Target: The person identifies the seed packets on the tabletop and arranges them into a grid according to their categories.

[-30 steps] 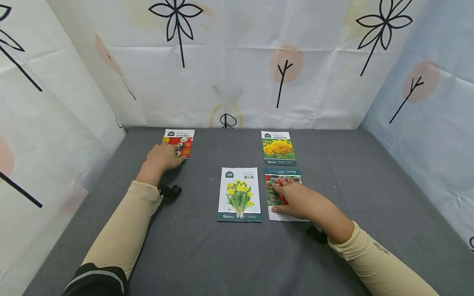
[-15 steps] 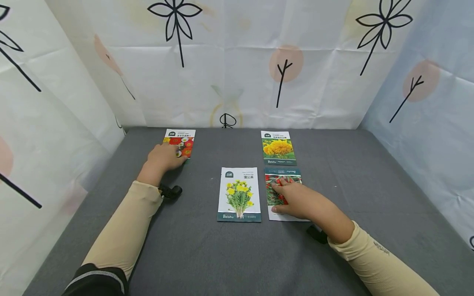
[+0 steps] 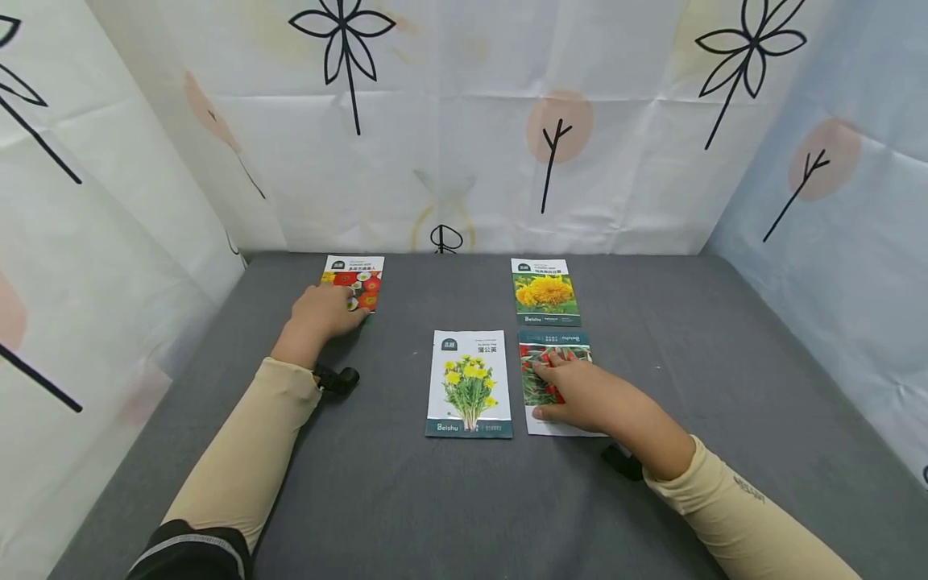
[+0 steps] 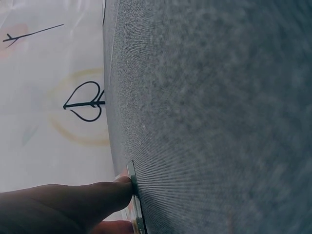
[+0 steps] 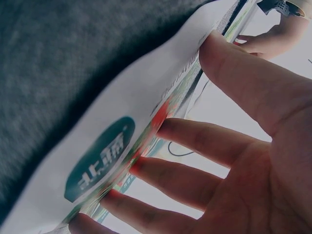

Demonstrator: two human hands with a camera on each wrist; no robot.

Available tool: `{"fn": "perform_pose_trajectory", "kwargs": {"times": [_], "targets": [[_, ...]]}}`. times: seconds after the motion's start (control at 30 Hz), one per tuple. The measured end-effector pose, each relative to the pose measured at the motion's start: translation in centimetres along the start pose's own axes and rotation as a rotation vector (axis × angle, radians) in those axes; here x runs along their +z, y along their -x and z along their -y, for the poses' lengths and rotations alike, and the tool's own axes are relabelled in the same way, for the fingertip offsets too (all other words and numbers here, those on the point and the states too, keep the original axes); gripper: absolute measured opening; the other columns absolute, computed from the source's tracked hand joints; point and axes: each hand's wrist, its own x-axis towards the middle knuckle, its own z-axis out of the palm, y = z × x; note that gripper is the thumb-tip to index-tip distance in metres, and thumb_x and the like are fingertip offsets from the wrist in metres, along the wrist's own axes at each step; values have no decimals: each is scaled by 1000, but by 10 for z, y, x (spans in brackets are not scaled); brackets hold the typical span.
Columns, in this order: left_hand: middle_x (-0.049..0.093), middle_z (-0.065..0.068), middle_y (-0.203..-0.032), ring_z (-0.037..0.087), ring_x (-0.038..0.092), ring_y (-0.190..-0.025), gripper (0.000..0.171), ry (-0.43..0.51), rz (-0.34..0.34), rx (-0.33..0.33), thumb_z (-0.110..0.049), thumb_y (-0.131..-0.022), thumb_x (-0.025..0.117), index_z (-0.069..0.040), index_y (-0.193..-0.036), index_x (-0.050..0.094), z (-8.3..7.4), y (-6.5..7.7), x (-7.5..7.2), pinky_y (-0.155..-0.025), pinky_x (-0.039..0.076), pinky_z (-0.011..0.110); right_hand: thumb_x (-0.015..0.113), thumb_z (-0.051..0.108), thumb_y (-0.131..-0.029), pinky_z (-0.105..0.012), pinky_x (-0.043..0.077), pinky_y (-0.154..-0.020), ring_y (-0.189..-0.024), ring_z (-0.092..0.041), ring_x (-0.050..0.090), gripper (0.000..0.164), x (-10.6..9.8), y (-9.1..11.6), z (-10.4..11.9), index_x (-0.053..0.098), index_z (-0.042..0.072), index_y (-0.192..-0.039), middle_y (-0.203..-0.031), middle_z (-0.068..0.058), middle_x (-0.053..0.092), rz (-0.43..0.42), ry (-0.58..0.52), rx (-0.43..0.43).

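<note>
My left hand [image 3: 324, 314] rests on a seed packet with red and white flowers [image 3: 366, 287] at the table's far left; its fingertips lie over the packet's left and lower part. In the left wrist view the thumb [image 4: 114, 193] touches the packet near its edge. With fingers spread, my right hand [image 3: 590, 396] presses on an upside-down seed packet with red and green print [image 3: 535, 387], right of centre. The right wrist view shows this packet's white end [image 5: 161, 63] bowed, with the fingertips [image 5: 170, 127] touching its printed face.
Left of my right hand lies a white seed packet with yellow dandelions [image 3: 470, 385]. Behind the right-hand packet is another one with a yellow flower [image 3: 545, 292]. Grey cloth covers the table [image 3: 406, 507]. White printed curtains [image 3: 464, 145] stand at the back and both sides.
My left hand and the red-flower packet have shifted very slightly right. The right hand and the other packets look unmoved apart from a small camera shift.
</note>
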Motion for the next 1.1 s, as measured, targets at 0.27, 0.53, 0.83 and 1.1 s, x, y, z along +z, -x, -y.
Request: {"fn": "perform_pose_trajectory", "kwargs": {"times": [0.27, 0.53, 0.83, 1.1], "targets": [[59, 35, -139, 55, 53, -123, 62, 1, -16, 1, -43, -104, 61, 3, -146, 59, -1, -4, 1, -98, 51, 66, 75, 45, -98, -64, 37, -122, -157, -50, 32, 81, -2, -2, 1, 44, 5, -162, -169, -31, 32, 4, 19, 18], [59, 35, -139, 55, 53, -122, 62, 0, 0, 0, -43, -104, 61, 3, -146, 59, -6, -3, 0, -97, 52, 65, 74, 45, -99, -63, 36, -123, -158, -48, 31, 80, 0, -3, -1, 44, 5, -161, -169, -30, 32, 8, 11, 12], [59, 35, -139, 56, 54, -123, 62, -13, -4, 12, -45, -104, 59, 1, -145, 60, -6, -7, 4, -97, 52, 67, 74, 44, -100, -64, 35, -123, -157, -49, 32, 79, 0, -3, -1, 44, 5, -162, -169, -31, 32, 7, 8, 3], [60, 34, -138, 54, 54, -123, 60, -15, -9, 6, -44, -104, 60, 1, -144, 61, -9, -6, 5, -97, 53, 65, 74, 43, -99, -65, 36, -123, -157, -49, 33, 80, -1, -1, 0, 43, 5, -162, -169, -31, 32, 12, 3, 9]]}}
